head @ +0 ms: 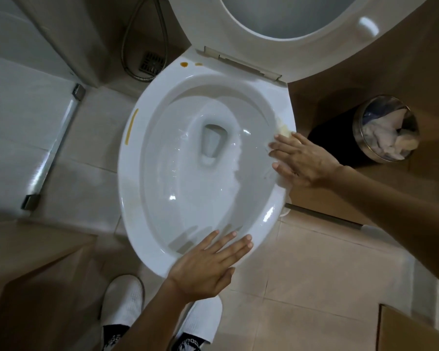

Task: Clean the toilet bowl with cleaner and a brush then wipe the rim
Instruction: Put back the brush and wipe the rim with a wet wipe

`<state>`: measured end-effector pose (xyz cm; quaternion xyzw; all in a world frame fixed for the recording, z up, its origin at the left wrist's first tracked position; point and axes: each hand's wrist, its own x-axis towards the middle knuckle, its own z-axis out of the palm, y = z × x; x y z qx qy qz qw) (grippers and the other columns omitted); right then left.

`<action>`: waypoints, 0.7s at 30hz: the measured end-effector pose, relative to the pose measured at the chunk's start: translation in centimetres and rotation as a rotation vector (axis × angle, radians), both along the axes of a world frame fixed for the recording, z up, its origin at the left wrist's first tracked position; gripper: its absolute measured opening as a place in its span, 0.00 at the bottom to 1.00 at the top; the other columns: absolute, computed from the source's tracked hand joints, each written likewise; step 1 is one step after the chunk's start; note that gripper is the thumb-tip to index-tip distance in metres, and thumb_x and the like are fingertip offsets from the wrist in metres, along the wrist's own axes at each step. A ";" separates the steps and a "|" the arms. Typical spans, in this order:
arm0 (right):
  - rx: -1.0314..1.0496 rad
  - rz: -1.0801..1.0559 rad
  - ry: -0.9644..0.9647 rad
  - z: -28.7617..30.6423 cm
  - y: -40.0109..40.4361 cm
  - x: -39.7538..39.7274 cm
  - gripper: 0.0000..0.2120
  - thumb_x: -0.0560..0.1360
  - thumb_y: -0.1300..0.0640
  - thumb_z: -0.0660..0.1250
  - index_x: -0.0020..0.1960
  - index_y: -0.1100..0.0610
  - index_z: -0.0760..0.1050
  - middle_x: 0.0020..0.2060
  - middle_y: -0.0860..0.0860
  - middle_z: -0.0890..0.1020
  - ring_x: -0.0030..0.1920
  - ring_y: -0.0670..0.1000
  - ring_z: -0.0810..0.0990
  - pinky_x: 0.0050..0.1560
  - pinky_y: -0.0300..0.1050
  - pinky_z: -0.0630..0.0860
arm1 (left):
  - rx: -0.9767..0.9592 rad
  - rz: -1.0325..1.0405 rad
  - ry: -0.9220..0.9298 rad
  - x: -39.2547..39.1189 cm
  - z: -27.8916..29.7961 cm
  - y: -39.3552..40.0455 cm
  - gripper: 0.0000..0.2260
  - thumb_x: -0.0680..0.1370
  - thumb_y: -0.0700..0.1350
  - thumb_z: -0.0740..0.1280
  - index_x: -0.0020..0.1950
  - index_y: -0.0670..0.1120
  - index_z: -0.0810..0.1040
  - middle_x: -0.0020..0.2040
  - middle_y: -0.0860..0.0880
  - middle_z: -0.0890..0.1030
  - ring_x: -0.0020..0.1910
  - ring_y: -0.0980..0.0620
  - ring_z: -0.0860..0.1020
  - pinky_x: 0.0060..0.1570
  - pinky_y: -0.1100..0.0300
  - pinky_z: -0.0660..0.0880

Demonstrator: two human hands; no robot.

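On rim [127, 158], orange streak [132, 125], perhaps cleaner.

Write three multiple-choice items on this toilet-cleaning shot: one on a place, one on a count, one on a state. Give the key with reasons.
1. Where is the wipe?
A. on the floor
B. under the right hand on the rim's right side
C. inside the bin

2. How many brown marks show on the rim's left and back parts?
A. none
B. three
C. six

3. How does the toilet seat stand?
A. raised
B. lowered onto the rim
C. removed and lying on the floor

Key: 1 B, a pale wad shows past the flat fingers; 2 B, one long streak at the left and two spots near the hinge; 3 A, the seat stands up behind the open bowl.
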<state>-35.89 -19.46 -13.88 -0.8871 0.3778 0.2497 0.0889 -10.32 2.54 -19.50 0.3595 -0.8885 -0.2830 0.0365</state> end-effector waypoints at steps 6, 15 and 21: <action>-0.021 -0.019 -0.015 -0.3 -0.8 -0.3 0.36 0.78 0.38 0.37 0.69 0.58 0.70 0.71 0.54 0.69 0.76 0.54 0.57 0.76 0.57 0.49 | 0.009 0.003 0.008 0.0 0.0 0.0 0.27 0.79 0.50 0.55 0.78 0.48 0.55 0.77 0.52 0.56 0.75 0.50 0.59 0.69 0.47 0.64; 0.034 0.071 -0.038 -0.3 3.0 -0.8 0.33 0.78 0.35 0.42 0.66 0.53 0.73 0.65 0.50 0.75 0.74 0.54 0.63 0.75 0.60 0.51 | 0.011 -0.002 -0.007 0.0 -0.1 0.0 0.27 0.79 0.51 0.54 0.78 0.48 0.54 0.78 0.51 0.55 0.76 0.50 0.57 0.69 0.46 0.63; -0.028 0.108 0.043 -0.1 -1.2 -0.7 0.37 0.77 0.35 0.35 0.66 0.52 0.74 0.67 0.51 0.73 0.74 0.53 0.61 0.74 0.63 0.47 | 0.014 0.005 0.002 0.0 0.0 0.0 0.27 0.79 0.50 0.55 0.78 0.48 0.55 0.77 0.52 0.56 0.75 0.51 0.58 0.70 0.47 0.63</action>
